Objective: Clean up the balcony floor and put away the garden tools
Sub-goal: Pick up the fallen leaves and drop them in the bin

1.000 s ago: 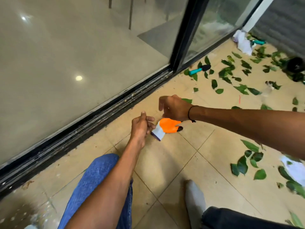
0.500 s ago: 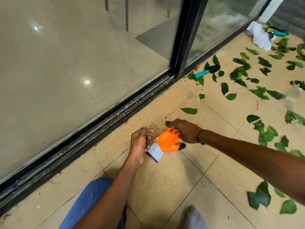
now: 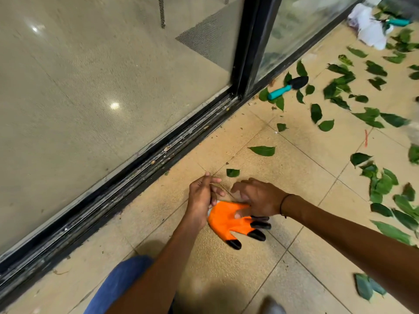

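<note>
Far left, the black sliding-door track (image 3: 145, 159) runs diagonally along the tan tiled floor (image 3: 301, 279). Left hand (image 3: 201, 200) sits at the cuff end of the orange rubber-coated garden glove with black claw tips (image 3: 229, 220), fingers curled; it likely pinches the cuff to hold it open, but the contact is hidden, can't tell for sure. Right hand (image 3: 258, 198) lies over the glove's palm, fingers spread and fairly straight, pressing it flat on the tile (looks like prep for putting it on, a guess). Claw tips stick out below the right wrist. Further right, untouched, well apart from both hands: teal-handled black hand trowel (image 3: 288, 87) near the door frame, scattered green leaves (image 3: 374, 118), crumpled white paper (image 3: 369, 30) at top right.
</note>
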